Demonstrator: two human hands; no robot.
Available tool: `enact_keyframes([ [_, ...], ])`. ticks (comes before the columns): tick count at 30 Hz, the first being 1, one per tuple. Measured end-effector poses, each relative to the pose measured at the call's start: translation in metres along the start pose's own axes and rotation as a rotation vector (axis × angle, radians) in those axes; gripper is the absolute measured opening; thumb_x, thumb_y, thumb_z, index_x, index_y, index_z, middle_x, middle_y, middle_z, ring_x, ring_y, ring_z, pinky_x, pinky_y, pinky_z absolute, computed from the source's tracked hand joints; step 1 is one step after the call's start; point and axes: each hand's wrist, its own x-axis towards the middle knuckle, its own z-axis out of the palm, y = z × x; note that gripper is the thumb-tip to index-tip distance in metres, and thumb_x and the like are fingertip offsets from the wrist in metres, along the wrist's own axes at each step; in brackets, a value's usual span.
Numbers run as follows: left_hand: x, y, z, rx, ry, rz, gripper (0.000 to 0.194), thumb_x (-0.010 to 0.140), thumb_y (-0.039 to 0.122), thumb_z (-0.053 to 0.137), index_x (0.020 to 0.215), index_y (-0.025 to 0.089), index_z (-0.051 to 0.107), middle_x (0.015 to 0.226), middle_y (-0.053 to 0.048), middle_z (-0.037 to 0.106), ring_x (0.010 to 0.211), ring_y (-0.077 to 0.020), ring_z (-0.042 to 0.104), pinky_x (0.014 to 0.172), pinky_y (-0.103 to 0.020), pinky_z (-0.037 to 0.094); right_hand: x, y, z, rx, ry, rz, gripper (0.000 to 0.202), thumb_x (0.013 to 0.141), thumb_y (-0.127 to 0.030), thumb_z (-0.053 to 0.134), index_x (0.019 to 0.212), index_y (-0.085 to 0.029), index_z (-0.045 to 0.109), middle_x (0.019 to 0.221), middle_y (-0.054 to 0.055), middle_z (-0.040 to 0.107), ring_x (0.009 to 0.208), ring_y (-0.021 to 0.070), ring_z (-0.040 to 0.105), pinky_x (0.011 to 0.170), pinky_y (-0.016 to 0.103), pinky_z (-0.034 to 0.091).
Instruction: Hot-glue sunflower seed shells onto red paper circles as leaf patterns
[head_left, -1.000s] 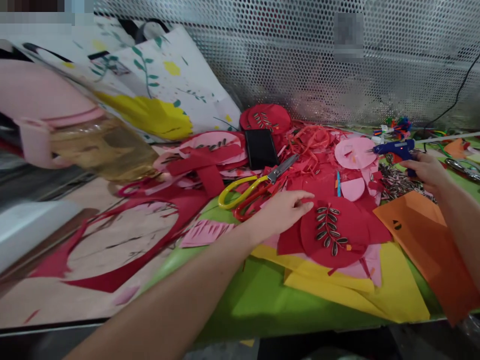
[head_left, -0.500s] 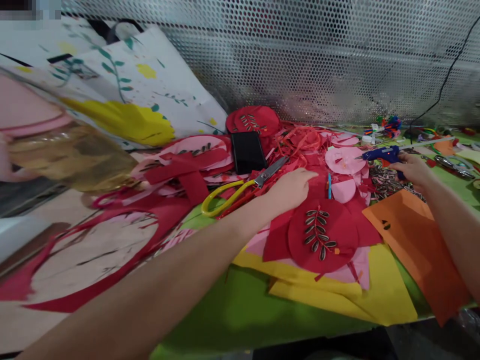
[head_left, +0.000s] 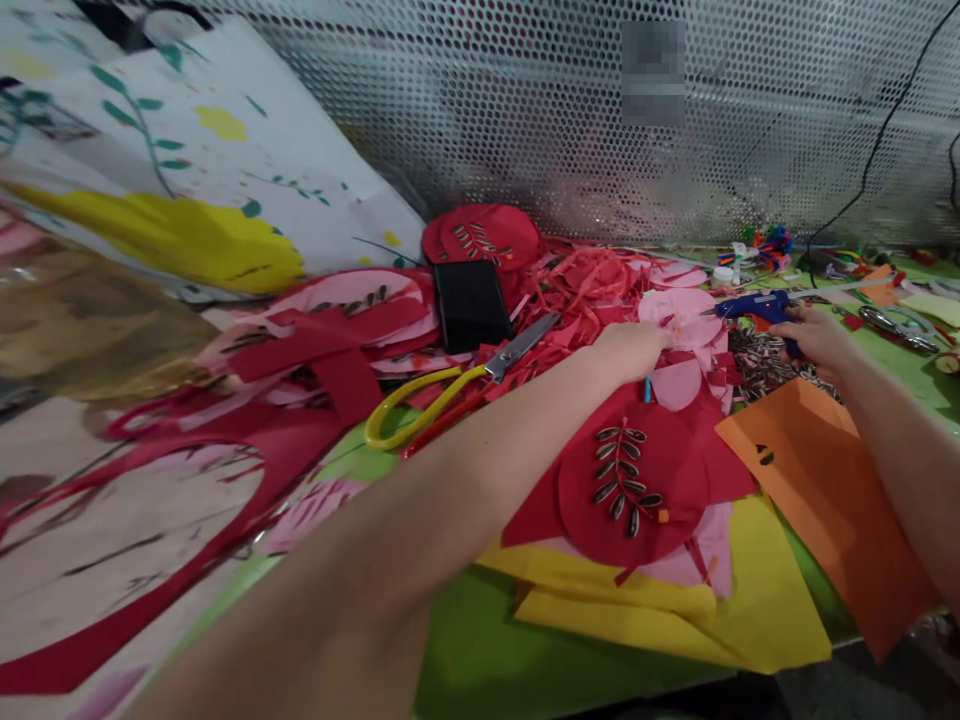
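Note:
My right hand [head_left: 814, 338] is wrapped round the handle of a blue glue gun [head_left: 752, 305], whose nozzle points left above a pink paper round [head_left: 681, 316]. My left hand [head_left: 637, 345] reaches to the left edge of that round; its fingertips are too small and blurred to tell whether they pinch anything. Nearer, a red disc [head_left: 634, 485] with dark seeds set along a red stem like a leafy branch lies on red, pink and yellow sheets. Left of my left hand are scissors [head_left: 450, 385] with yellow handles.
A black phone [head_left: 471, 305] lies among red scraps. More seed-decorated red rounds [head_left: 480, 237] are at the back. An orange sheet [head_left: 832, 500] lies at the right, with a pile of seeds [head_left: 765, 365] behind it. A perforated metal panel [head_left: 525, 110] stands behind.
My left hand has moved right, from the red paper to the pink round. My right hand still holds the glue gun near the same spot. The view has shifted slightly right.

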Motion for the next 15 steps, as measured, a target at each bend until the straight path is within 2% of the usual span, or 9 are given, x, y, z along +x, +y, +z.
enact_keyframes([
  [5,0.003,0.001,0.001,-0.002,-0.018,-0.013,0.050,0.080,0.006,0.042,0.124,0.025,0.057,0.111,-0.015,0.065,0.100,-0.0309,0.061,0.077,-0.041,0.048,-0.002,-0.005,-0.002,0.055,0.021,0.040,0.012,0.068,-0.014,0.064,0.072,-0.019,0.054,0.052,-0.006,0.049,0.035,0.0075,0.045,0.030,0.021,0.025],
  [8,0.003,0.002,-0.001,-0.011,-0.019,-0.010,0.048,0.080,0.006,0.042,0.121,0.024,0.059,0.114,-0.015,0.064,0.102,-0.0314,0.060,0.078,-0.042,0.048,0.000,-0.006,-0.007,0.177,0.064,0.061,0.012,0.068,-0.013,0.063,0.068,-0.019,0.052,0.055,-0.005,0.051,0.035,0.0067,0.045,0.031,0.021,0.025],
  [15,0.005,0.005,-0.001,-0.038,-0.018,-0.022,0.047,0.076,0.004,0.044,0.116,0.019,0.061,0.115,-0.017,0.064,0.102,-0.0323,0.060,0.080,-0.043,0.047,0.000,-0.008,-0.019,0.347,0.170,0.010,0.015,0.074,-0.010,0.058,0.070,-0.019,0.047,0.061,-0.004,0.052,0.040,0.0055,0.049,0.034,0.021,0.029],
])
